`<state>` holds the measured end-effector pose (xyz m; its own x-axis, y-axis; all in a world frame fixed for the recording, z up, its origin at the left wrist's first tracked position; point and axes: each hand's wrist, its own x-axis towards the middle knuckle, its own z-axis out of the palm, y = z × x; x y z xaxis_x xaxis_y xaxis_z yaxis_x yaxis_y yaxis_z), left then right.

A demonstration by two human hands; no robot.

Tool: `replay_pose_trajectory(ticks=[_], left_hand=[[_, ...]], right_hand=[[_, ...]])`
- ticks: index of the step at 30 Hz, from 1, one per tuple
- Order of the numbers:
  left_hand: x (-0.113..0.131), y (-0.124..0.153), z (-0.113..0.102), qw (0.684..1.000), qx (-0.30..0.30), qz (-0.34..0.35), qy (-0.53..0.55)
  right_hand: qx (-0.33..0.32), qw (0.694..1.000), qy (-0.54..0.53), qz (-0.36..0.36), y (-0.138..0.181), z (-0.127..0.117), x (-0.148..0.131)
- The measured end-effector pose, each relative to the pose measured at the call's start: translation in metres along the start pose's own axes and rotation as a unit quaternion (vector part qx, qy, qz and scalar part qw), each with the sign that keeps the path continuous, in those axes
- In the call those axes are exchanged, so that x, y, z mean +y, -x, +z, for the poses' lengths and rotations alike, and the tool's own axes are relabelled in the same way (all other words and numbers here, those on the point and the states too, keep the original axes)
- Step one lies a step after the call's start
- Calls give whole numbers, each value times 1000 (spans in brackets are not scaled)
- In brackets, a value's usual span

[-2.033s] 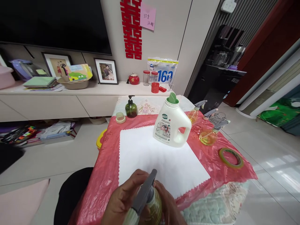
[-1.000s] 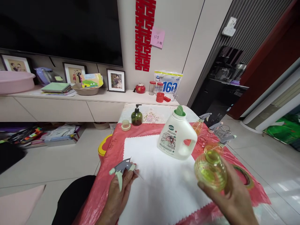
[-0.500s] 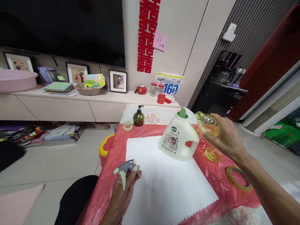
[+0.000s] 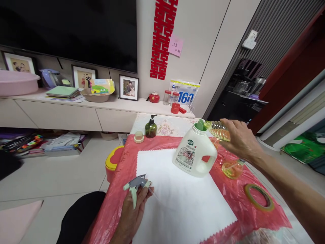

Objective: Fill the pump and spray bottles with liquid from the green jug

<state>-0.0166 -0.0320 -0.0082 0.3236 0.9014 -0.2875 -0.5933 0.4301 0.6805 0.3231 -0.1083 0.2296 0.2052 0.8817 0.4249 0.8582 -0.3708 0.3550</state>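
Note:
My right hand is closed around a ribbed yellow bottle, tipped on its side. The bottle's mouth is at the green spout of the open white detergent jug; whether they touch I cannot tell. Upright on a white cloth, the jug has its handle to the right. My left hand grips a grey and pale green spray trigger head, its thin clear tube pointing right above the cloth.
A green pump bottle and a pale cap stand at the table's back left. To the right lie a yellow-bottomed clear bottle and a tape roll. Red plastic sheeting covers the table. A yellow-red stool is beside it.
My right hand has moved left, tipping the yellow bottle nearly level with its mouth now at the jug's opening. My left hand keeps the spray head almost in place.

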Motion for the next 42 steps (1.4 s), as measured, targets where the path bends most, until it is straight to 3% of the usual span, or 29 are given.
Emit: replay_pose_trajectory(ticks=[11,23,42], left_hand=[[1,1,1,1000,-2,-2,3],[-3,-2,-2,1000,1,-8,5],[-3,-3,-3,1000,3,-12,7]], right_hand=[[-6,998,52,-42,-10,-10,6],[-64,991,112,-33,-16,-25,1],[-58,989,122,-52,-24,-32,-4]])
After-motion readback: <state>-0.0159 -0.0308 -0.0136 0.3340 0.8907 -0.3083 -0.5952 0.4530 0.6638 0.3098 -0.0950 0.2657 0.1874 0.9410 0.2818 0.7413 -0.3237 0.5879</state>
